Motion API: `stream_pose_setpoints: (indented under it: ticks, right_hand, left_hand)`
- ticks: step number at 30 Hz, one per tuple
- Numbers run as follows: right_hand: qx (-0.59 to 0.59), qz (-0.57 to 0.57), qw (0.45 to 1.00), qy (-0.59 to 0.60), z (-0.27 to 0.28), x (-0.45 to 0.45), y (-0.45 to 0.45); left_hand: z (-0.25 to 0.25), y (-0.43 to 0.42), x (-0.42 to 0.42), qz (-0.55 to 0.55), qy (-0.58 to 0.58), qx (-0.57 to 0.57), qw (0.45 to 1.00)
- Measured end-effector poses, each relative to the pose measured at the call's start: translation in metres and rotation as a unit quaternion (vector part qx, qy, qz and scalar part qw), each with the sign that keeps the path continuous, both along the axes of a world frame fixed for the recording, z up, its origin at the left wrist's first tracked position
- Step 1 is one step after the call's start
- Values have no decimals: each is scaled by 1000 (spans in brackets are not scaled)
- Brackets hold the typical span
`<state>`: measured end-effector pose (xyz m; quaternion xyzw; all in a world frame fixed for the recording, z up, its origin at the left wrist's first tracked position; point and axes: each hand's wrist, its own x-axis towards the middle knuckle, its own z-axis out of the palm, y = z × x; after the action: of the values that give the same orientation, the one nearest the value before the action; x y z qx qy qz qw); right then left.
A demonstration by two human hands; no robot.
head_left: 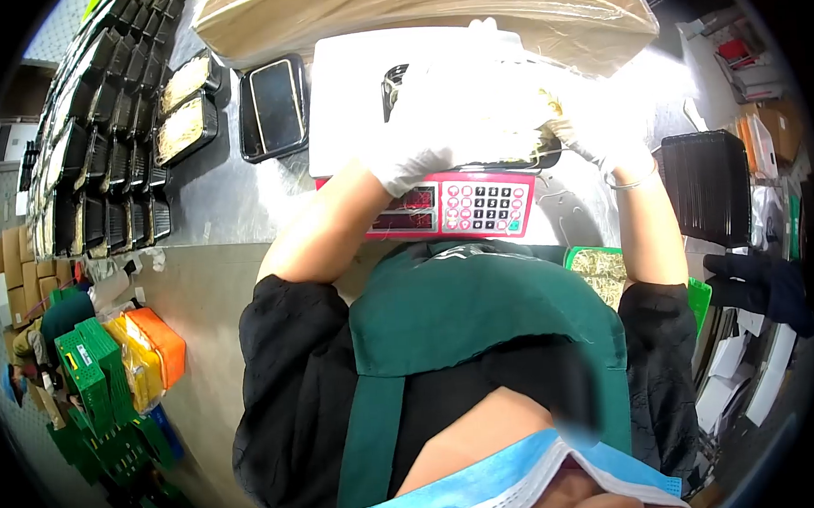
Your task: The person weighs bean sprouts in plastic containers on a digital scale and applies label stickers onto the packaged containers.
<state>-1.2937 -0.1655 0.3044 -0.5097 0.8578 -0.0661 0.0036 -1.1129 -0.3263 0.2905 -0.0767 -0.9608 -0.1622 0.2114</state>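
Strong glare washes out the middle of the work area. My left hand [417, 163], in a white glove, is at the front left edge of a red weighing scale [491, 205]; its fingers fade into the glare. On the right, my gloved right hand [588, 137] touches or is close beside pale yellowish strands [549, 107], its fingertips too bright to make out. Part of a black tray [539, 160] shows under the bright mass on the scale, between the hands. The scale's keypad and display face me.
Stacked black trays [103, 158] of pale strands line the left, with two filled trays [183, 127] and a black tray holding a phone-like panel [273, 105] nearer. Clear plastic covers a brown box [433, 12] behind. Black trays [708, 186] stand right; a green crate [599, 273] sits below.
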Motion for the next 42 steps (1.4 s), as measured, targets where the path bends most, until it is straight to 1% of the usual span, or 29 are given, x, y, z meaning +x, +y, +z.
stream_pose_setpoints:
  ticks: [6, 7, 9, 10, 11, 12, 13, 14, 15, 16, 18, 20, 21, 22, 23, 24, 25, 26, 28, 30, 31, 33, 34, 35, 36, 37, 39, 41, 42]
  right_hand:
    - [-36, -49, 995, 75, 15, -28, 48]
    - [-131, -101, 986, -31, 27, -45, 73]
    - [-244, -76, 967, 9, 49, -94, 147]
    - [-244, 9, 959, 145, 60, -119, 187]
    - [-394, -137, 908, -19, 68, -122, 216]
    - [-483, -200, 846, -108, 70, -127, 234]
    - [-581, -249, 753, -183, 73, -132, 251]
    - [-438, -356, 810, -159, 80, -134, 272]
    - [-323, -405, 834, -188, 73, -143, 279]
    - [-203, -444, 845, -217, 67, -150, 277]
    - [-140, -383, 851, -331, 46, -164, 289]
    - [-170, -390, 888, -177, 63, -155, 286]
    - [-99, -441, 889, -76, 77, -149, 282]
    - [-178, -405, 879, -177, 84, -151, 284]
    - [-205, -384, 887, -153, 92, -139, 272]
    - [-231, -358, 895, -130, 96, -125, 256]
    - [-241, -326, 905, -127, 88, -123, 245]
    - [-222, -314, 914, -129, 85, -111, 221]
    - [-346, -136, 904, -214, 51, -87, 161]
    - [-311, -15, 948, -73, 33, -41, 93]
    - [-344, 14, 917, -201, 26, -20, 61]
    - [-372, 40, 838, -397, 6, 10, 11]
    - [-350, 52, 858, -372, -3, 18, -5]
    - [-328, 66, 877, -345, -11, 26, -21]
    - [-274, 93, 933, -213, -14, 33, -30]
    - [-270, 118, 947, -130, -8, 43, -34]
    - [-244, 149, 958, 8, -13, 53, -37]
    - [-216, 166, 960, 62, -12, 52, -43]
    - [-123, 133, 983, 18, -6, 49, -45]
  left_hand:
    - [21, 1, -12, 22, -106, 46, 993]
    - [27, 3, -17, 29, -136, 47, 989]
    - [34, 8, -24, 36, -182, 54, 981]
    - [35, 9, -26, 39, -189, 58, 979]
    - [31, 10, -27, 27, -166, 64, 984]
    - [28, 11, -27, 15, -143, 68, 987]
    - [23, 11, -29, 21, -107, 77, 991]
    - [18, 12, -33, 12, -108, 78, 991]
    - [13, 13, -35, 8, -114, 159, 981]
    - [15, 11, -33, 13, -126, 158, 979]
    - [21, 7, -30, 23, -149, 157, 976]
    - [28, 6, -17, 33, -63, 92, 993]
    - [28, -1, -11, 70, -124, 110, 984]
    - [28, -8, -6, 108, -184, 123, 969]
    - [35, -15, 2, 70, -122, 164, 976]
    - [30, -14, 7, 34, -75, 343, 936]
    - [24, -12, 13, -14, -15, 505, 863]
    - [19, -13, 17, -3, 38, 530, 847]
    - [15, -31, 38, 65, 2, 426, 902]
    - [3, -30, 50, 119, 36, 436, 891]
    - [7, -22, 50, 124, 0, 466, 876]
    - [20, -8, 35, 155, -129, 374, 905]
    - [26, -2, 26, 161, -191, 320, 914]
    - [10, -2, 17, 157, -134, 205, 957]
    - [-8, -2, 9, 149, -77, 85, 982]
    - [-14, -6, -3, 151, -74, 85, 982]
    - [-19, -14, -21, 57, 128, -32, 990]
    - [-7, -9, -18, 50, 130, -7, 990]
    - [-9, -9, -21, 29, 83, 46, 995]
